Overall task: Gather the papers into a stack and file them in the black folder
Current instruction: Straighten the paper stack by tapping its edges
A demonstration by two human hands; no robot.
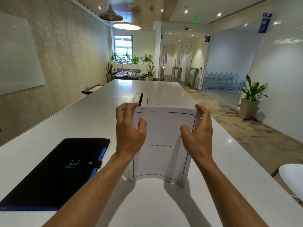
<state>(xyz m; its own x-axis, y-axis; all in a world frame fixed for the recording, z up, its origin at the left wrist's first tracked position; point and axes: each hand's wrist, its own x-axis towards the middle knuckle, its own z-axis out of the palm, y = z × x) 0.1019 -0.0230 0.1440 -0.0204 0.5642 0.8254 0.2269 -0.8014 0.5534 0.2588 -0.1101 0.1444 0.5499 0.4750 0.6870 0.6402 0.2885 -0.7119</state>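
A stack of white papers (pixel 162 154) stands upright on its bottom edge on the white table (pixel 82 115), its top sheet reading "BIBLIOGRAPHY" inside a black border. My left hand (pixel 129 128) grips the stack's upper left edge, thumb on the front. My right hand (pixel 197 131) grips the upper right edge the same way. The black folder (pixel 55 172) lies flat and closed to the left of the stack, with a snap strap and blue tabs along its right side.
A cable slot (pixel 141 99) is set into the table just behind the papers. A white chair (pixel 291 177) stands at the table's right edge. Far back are a foosball table (pixel 129 74), potted plants and water bottles (pixel 221 82).
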